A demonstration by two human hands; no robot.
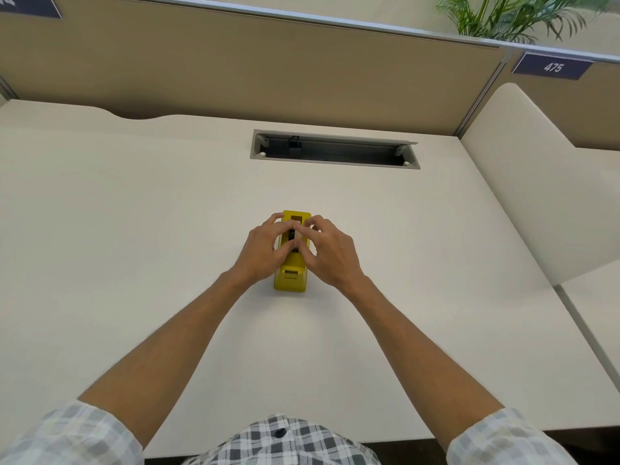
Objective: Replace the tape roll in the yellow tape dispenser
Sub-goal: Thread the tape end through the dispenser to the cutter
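Both hands' fingers curled, pinching a dark part at the top slot of the yellow tape dispenser (291, 263): left hand (265, 250), right hand (330, 251). Dispenser mid-desk (134, 213), glossy plastic. Partition label (553, 66) reads "475".

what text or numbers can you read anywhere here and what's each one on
"475": white digits on the dark blue sign on the partition at upper right.
Second dark blue sign at upper left: cut off by the frame edge, unreadable.
Yellow tape dispenser: no readable label visible.
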